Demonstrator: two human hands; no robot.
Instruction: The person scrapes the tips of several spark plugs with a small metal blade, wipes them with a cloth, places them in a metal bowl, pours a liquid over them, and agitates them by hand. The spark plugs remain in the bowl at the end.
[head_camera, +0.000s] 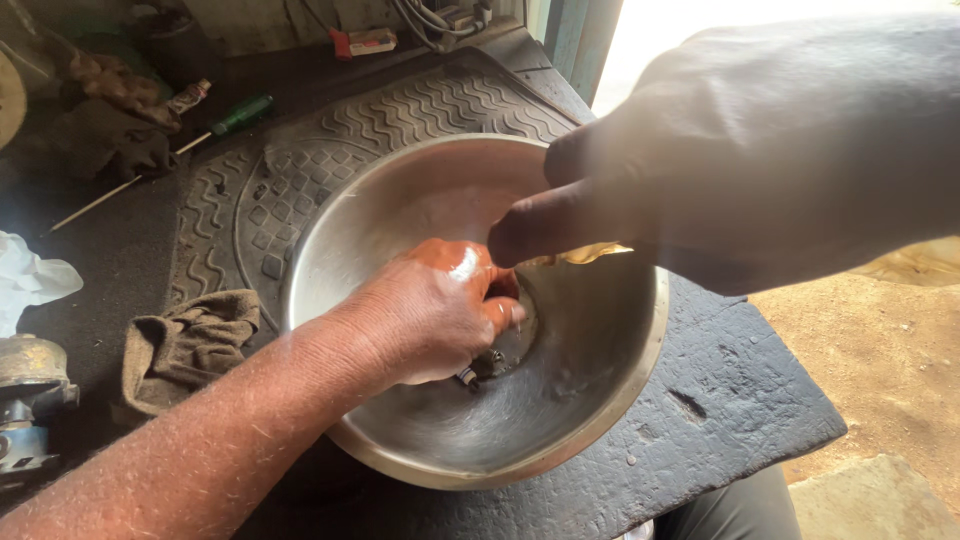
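A wide steel bowl (590, 400) sits on a dark rubber mat (720, 400). Inside it, my left hand (440, 310), wet and shiny, is closed around a small metal part (485, 365) at the bottom of the bowl; only the part's tip shows below my fingers. Close to the camera, my right hand (720, 160) hovers over the bowl's right rim with its fingers curled. It pinches something small and yellowish (590, 253) that I cannot make out.
A brown rag (185, 345) lies left of the bowl. A green-handled screwdriver (235, 117) and a thin rod (95, 203) rest at the back left. White cloth (30, 280) and a metal machine part (30, 400) sit at the far left. Sandy ground (880, 350) lies to the right.
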